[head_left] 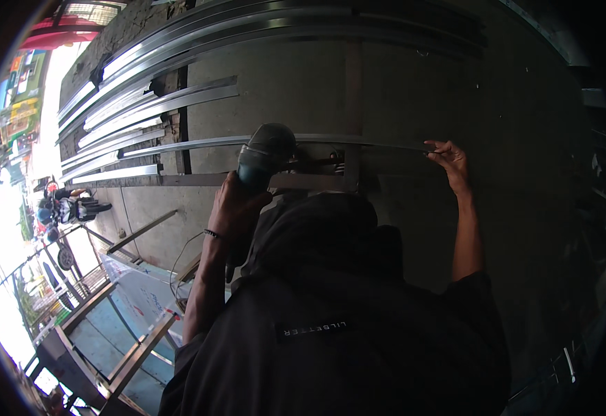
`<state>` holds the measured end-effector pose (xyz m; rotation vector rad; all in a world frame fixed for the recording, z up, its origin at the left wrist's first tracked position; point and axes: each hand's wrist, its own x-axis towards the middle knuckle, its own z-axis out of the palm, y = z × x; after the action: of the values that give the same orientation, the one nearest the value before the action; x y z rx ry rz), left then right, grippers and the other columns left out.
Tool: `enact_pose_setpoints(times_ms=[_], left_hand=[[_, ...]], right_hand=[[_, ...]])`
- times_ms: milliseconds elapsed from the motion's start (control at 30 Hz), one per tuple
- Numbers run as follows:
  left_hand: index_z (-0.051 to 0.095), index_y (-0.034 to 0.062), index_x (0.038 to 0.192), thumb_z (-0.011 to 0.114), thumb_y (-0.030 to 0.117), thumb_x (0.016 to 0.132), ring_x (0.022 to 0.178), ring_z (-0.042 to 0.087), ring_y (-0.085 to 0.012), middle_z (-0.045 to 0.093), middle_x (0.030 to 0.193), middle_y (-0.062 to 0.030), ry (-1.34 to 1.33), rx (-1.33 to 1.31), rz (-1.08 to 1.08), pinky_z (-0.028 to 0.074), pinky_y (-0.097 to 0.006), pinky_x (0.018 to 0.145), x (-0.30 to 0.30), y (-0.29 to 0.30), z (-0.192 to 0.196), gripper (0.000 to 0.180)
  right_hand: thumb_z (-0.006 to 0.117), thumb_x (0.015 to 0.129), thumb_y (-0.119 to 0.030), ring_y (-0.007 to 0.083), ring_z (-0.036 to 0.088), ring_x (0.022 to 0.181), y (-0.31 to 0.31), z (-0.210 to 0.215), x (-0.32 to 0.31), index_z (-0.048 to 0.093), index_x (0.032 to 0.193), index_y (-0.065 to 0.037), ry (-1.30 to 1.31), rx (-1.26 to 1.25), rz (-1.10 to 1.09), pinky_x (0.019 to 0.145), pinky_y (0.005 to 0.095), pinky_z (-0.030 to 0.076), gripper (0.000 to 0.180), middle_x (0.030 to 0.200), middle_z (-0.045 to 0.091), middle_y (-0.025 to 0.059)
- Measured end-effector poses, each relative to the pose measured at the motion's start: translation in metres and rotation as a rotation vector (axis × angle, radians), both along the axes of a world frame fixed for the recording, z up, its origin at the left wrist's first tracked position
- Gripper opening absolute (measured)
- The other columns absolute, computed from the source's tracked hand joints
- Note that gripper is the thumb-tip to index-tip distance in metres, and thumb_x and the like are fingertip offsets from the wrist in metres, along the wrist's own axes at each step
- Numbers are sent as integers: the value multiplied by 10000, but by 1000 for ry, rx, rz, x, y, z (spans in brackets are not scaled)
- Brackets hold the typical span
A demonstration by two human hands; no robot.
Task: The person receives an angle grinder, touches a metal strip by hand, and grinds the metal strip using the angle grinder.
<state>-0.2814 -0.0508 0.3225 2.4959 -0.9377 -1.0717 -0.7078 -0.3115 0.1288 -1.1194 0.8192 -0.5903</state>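
Observation:
My left hand (228, 211), with a dark bracelet at the wrist, is closed around a teal power tool (255, 170) with a dark, rounded head. Its exact kind I cannot make out. The head overlaps a long, thin metal bar (209, 143) that runs from left to right; whether they touch is unclear. Out to the right, my right hand (452, 163) pinches the bar's right end between thumb and fingers, arm stretched forward. Some of the bar's middle is hidden behind the tool.
Several long metal profiles (247, 35) lie side by side beyond the bar, with shorter ones (171, 102) at the left. A dark steel frame (310, 182) stands close before me. At lower left are a blue-panelled frame (126, 347) and a thin cable (176, 267). A motorcycle (81, 208) is outside.

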Motion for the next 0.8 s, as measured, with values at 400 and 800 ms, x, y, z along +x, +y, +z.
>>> enact_pose_setpoints(times_ms=[400, 800], left_hand=[[626, -95, 1117, 825, 257, 744, 919, 724, -293, 718, 952, -206, -39, 11, -3, 569, -421, 812, -2, 1, -13, 550], [632, -48, 1025, 840, 247, 754, 703, 679, -197, 677, 772, -112, -101, -66, 129, 550, -379, 619, 37, 27, -23, 451]], right_hand=[[740, 922, 59, 254, 667, 1214, 0, 0, 1, 636, 858, -57, -22, 1, -19, 980, 400, 631, 169, 1037, 710, 109], [731, 917, 85, 259, 664, 1215, -2, 1, -4, 639, 849, -61, -18, 20, 0, 981, 420, 638, 185, 1036, 708, 112]])
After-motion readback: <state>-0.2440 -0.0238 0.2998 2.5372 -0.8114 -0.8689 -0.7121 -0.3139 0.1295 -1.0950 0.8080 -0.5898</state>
